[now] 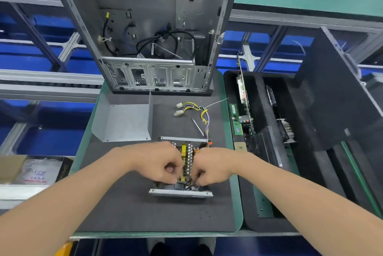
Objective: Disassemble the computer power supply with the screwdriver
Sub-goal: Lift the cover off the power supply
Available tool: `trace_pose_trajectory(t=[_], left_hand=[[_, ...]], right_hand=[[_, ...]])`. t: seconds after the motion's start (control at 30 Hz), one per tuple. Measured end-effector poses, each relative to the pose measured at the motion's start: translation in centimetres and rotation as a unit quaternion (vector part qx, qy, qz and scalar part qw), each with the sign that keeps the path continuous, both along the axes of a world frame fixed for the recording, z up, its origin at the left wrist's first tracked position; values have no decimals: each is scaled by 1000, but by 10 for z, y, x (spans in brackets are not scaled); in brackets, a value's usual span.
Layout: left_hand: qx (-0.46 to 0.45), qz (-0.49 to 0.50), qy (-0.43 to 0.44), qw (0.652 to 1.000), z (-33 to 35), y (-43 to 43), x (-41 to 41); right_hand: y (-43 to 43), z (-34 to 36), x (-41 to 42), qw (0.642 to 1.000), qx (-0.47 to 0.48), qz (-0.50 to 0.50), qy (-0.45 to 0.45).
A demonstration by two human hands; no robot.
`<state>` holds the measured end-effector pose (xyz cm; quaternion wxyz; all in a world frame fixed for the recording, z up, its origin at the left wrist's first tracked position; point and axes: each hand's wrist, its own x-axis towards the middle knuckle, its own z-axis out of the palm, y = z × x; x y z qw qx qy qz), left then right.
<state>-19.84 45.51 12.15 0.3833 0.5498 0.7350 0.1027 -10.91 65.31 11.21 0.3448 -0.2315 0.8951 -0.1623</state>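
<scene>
The power supply lies open on the dark mat, showing its circuit board with yellow parts. My left hand curls its fingers down onto the board's left side and grips it. At the board's front right, my right hand pinches thin black wires. Just behind the unit lies the screwdriver, its handle mostly hidden, and neither hand touches it. The supply's cable bundle with white plugs trails away toward the back.
The removed grey cover lies at the left of the mat. An open computer case stands behind. A black foam tray to the right holds circuit boards and a black side panel. A bagged box is at the left.
</scene>
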Motion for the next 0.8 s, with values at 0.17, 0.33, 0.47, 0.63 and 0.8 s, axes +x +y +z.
trace_pose_trajectory(t=[0.17,0.33,0.47,0.63,0.8], left_hand=[[-20,-9,-17,1000,1,0,-1],[-28,-6,-3,1000,2,0,2],[-28,12,-2,1000,2,-1,4],[-12,37,-23,999,4,-6,5],[-2,42,-28,999,3,-7,5]], right_hand=[[19,-8,4,978,-125,-112,-128],[23,-14,7,956,-173,-193,-138],[27,-6,1,953,-105,-283,25],[22,1,-3,967,29,-247,-49],[32,-1,3,957,14,-243,-160]])
